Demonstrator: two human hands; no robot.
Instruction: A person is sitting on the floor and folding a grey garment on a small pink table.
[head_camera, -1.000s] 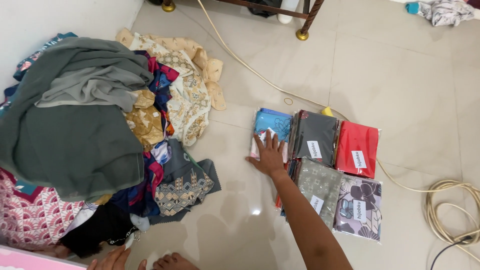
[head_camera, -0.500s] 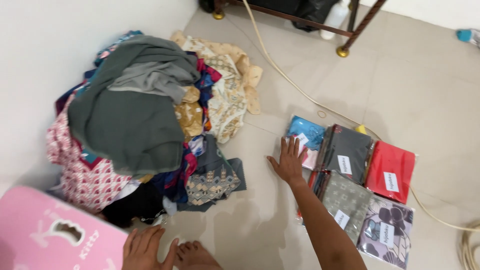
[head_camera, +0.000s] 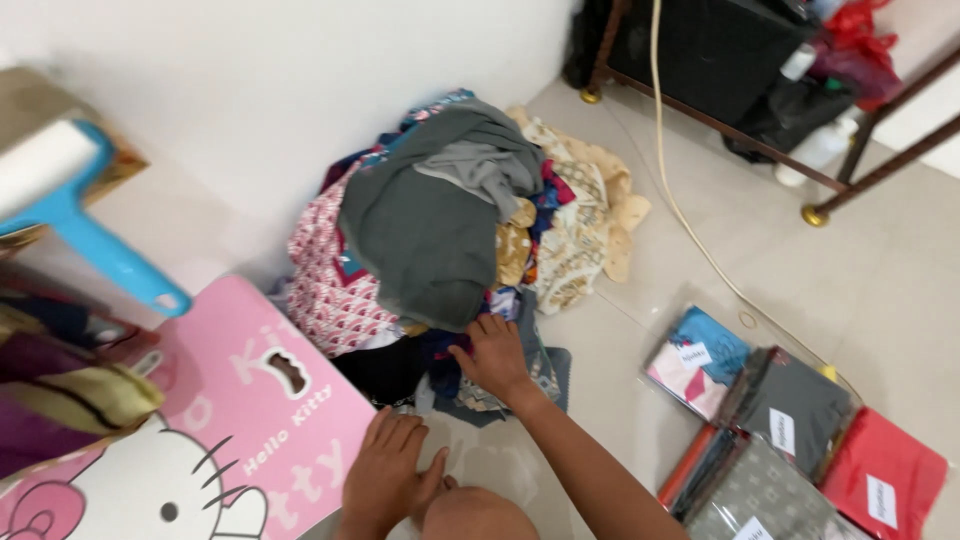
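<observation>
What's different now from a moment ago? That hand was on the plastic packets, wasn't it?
Yes. The right hand left the blue packet and crossed over to the pile of loose cloth, where its fingers now rest on the fabrics at the near edge. Whether it grips anything is unclear. The left hand remains low by the knee, beside the pink board. The packets and the pile lie as before; the camera swung left.
</observation>
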